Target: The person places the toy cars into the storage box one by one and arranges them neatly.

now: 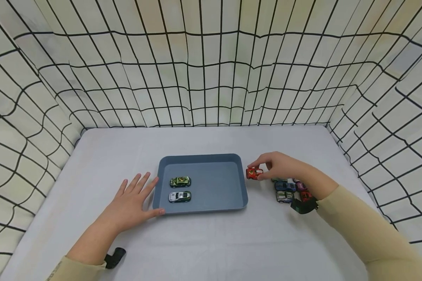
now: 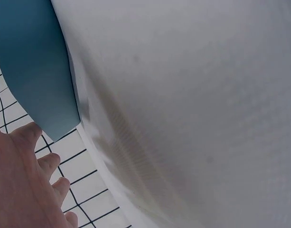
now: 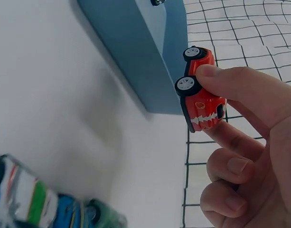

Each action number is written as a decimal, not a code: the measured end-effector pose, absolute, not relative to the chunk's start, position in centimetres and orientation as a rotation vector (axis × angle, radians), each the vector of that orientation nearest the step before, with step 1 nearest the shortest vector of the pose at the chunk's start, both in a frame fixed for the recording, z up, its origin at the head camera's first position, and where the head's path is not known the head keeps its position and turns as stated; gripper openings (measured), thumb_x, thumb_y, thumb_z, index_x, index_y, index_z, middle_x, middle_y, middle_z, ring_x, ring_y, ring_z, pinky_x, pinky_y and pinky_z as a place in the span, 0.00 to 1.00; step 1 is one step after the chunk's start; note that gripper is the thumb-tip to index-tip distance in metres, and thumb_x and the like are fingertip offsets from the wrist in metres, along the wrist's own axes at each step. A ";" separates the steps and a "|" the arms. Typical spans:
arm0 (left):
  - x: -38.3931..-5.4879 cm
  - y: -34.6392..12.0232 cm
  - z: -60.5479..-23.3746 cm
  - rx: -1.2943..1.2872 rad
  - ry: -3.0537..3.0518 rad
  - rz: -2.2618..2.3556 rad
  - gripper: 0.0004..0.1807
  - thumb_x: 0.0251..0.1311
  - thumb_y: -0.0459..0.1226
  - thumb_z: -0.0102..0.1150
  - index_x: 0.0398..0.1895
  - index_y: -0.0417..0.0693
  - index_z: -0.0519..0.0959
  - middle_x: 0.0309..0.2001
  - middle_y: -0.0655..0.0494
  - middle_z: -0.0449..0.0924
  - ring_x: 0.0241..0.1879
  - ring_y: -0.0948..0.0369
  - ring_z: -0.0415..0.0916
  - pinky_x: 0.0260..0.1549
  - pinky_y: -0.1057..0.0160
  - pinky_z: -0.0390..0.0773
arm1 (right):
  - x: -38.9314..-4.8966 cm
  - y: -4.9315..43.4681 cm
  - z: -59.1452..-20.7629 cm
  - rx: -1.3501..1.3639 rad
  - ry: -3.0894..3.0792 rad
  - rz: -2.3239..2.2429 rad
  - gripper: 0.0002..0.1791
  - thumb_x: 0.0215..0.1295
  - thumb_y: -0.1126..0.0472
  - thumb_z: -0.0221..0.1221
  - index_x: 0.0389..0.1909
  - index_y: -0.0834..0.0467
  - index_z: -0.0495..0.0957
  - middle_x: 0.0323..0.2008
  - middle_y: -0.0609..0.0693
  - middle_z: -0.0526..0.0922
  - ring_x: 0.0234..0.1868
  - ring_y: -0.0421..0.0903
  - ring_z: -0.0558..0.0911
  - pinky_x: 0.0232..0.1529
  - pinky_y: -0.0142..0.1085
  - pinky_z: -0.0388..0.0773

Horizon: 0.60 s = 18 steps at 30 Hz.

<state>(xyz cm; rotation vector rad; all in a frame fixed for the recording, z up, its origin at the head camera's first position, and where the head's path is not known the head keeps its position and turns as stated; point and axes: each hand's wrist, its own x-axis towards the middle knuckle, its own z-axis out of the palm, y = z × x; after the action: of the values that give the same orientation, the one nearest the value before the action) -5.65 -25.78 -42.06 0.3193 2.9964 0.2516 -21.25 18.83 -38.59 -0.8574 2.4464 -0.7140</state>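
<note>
Between thumb and fingers, my right hand [image 1: 279, 166] pinches a red toy car [image 1: 254, 173] just off the right side of a blue-grey tray [image 1: 214, 207]. The right wrist view shows the red toy car [image 3: 202, 95] up close, its wheels facing the camera and the thumb on its side. My left hand [image 1: 131, 205] lies with fingers spread at the tray's left edge, its thumb at the front left corner. Inside the tray, on the left, a green patterned toy car [image 1: 180, 182] sits behind a silver-white toy car [image 1: 179, 196].
Several toy cars [image 1: 285, 196] are bunched on the white table [image 1: 211, 246] under the right forearm. A white backing with black grid lines [image 1: 204, 78] rises behind and along both sides. Black wrist camera parts [image 1: 115, 257] hang by each wrist.
</note>
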 end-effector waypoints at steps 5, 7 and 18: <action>-5.6 -25.8 -42.2 0.317 3.001 0.266 0.58 0.52 0.74 0.53 0.78 0.48 0.55 0.77 0.39 0.48 0.76 0.38 0.41 0.71 0.33 0.38 | -22.1 16.7 -38.2 -0.880 2.449 -0.712 0.24 0.59 0.54 0.71 0.57 0.45 0.82 0.45 0.44 0.81 0.28 0.46 0.73 0.26 0.37 0.71; -5.6 -25.8 -42.2 0.318 3.002 0.264 0.58 0.52 0.73 0.54 0.78 0.48 0.55 0.77 0.39 0.47 0.76 0.38 0.41 0.71 0.33 0.38 | -22.5 15.8 -38.2 -0.897 2.448 -0.715 0.24 0.59 0.55 0.70 0.57 0.45 0.83 0.45 0.45 0.81 0.29 0.47 0.73 0.26 0.37 0.72; -5.5 -26.1 -42.3 0.314 3.003 0.272 0.58 0.52 0.74 0.52 0.79 0.50 0.54 0.78 0.40 0.47 0.76 0.39 0.41 0.71 0.33 0.37 | -24.5 9.6 -38.7 -0.971 2.393 -0.704 0.23 0.59 0.54 0.71 0.57 0.44 0.83 0.53 0.44 0.81 0.34 0.45 0.76 0.33 0.37 0.77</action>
<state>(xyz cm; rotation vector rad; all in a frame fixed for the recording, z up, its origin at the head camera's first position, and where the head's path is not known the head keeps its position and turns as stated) -5.54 -26.07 -42.33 0.3140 3.0034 0.2715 -24.47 9.64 -38.65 -0.9705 2.3934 -0.7039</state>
